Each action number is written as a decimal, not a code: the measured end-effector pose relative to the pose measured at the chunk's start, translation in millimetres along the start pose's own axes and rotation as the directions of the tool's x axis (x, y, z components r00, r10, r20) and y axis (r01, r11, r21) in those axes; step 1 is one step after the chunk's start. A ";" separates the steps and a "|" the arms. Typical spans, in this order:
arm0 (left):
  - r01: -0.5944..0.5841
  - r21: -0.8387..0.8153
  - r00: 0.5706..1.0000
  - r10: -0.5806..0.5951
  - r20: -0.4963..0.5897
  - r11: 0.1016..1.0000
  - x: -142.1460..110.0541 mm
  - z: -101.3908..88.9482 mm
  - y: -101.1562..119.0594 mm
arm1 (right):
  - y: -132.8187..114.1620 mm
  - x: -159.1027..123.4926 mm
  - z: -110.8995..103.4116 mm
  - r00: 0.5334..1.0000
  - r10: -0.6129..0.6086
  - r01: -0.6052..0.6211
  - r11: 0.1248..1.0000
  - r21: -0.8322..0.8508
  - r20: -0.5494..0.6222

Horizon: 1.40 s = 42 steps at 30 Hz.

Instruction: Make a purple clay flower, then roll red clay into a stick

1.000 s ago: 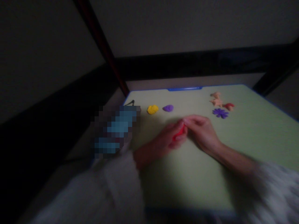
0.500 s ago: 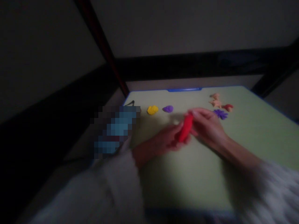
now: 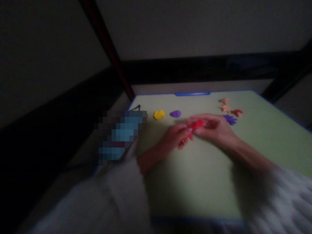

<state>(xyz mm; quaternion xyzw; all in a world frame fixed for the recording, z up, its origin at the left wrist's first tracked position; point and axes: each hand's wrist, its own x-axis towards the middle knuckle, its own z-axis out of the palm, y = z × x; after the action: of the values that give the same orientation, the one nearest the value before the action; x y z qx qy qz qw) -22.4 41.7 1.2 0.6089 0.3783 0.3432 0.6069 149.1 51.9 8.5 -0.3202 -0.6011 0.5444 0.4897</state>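
Between my two hands is a piece of red modelling clay, held above the table. My left hand is closed on its lower left part, with the thumb across it. The fingers of my right hand are bent around its right end. Part of the clay is hidden by the fingers, so its full shape does not show. Beyond the hands lie a purple clay lump and a yellow clay lump. Just right of my right hand is a purple clay piece with several pointed lobes.
The pale green table has a blue edge and a blue handle at the back. Peach-coloured clay figures and a red-topped piece lie at the back right. A blurred-out blue object is at the left edge.
The red clay has turned from a long, steeply tilted piece to a flatter position, more covered by fingers. My right hand has moved slightly left, and both hands are closer together.
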 end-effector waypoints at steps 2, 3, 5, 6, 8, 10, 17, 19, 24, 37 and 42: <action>-0.036 0.098 0.996 0.044 -0.083 0.995 1.6 -2.5 0.7 | -4.7 -0.8 -2.4 1.000 -0.005 0.005 0.995 -0.099 -0.007; -0.059 0.158 0.990 0.079 -0.121 0.986 2.2 -3.5 0.3 | -6.7 -1.3 -2.9 1.000 -0.019 0.017 0.990 -0.142 -0.012; -0.107 0.264 0.973 0.155 -0.171 0.959 3.2 -4.9 -1.9 | -9.2 -2.1 -3.0 0.998 -0.057 0.055 0.973 -0.222 0.000; -0.128 0.299 0.964 0.189 -0.186 0.946 3.6 -5.4 -3.6 | -9.5 -2.3 -2.8 0.997 -0.079 0.078 0.964 -0.254 0.007; -0.162 0.318 0.948 0.237 -0.214 0.934 4.4 -6.2 -7.6 | -8.9 -2.5 -2.4 0.992 -0.123 0.121 0.945 -0.302 0.012; -0.207 0.302 0.925 0.287 -0.249 0.931 5.0 -6.7 -11.1 | -7.4 -2.6 -2.4 0.988 -0.155 0.143 0.932 -0.332 -0.009; -0.352 0.413 0.819 0.490 -0.299 0.840 1.5 -7.2 -7.6 | -8.3 -3.7 0.2 0.984 -0.176 0.155 0.934 -0.321 -0.039; -0.349 0.450 0.811 0.505 -0.294 0.822 0.2 -7.0 -4.0 | -8.8 -4.0 1.6 0.984 -0.174 0.150 0.934 -0.325 -0.047; -0.375 0.580 0.774 0.589 -0.233 0.723 -1.5 -6.6 -0.2 | -8.2 -5.5 3.2 0.982 -0.171 0.137 0.938 -0.317 -0.081; -0.285 0.506 0.851 0.457 -0.257 0.814 2.8 -9.8 -4.1 | -3.8 -4.1 -0.6 0.972 -0.230 0.195 0.893 -0.406 -0.040; -0.284 0.445 0.876 0.418 -0.239 0.850 4.0 -8.4 -5.7 | -4.3 -5.2 -1.0 0.950 -0.308 0.293 0.836 -0.464 0.045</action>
<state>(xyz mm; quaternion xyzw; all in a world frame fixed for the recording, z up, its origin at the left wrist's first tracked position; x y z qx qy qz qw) -28.0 49.2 -4.4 0.7127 0.4155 0.4621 0.3253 152.3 46.6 11.3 -0.3382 -0.7487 0.2956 0.4874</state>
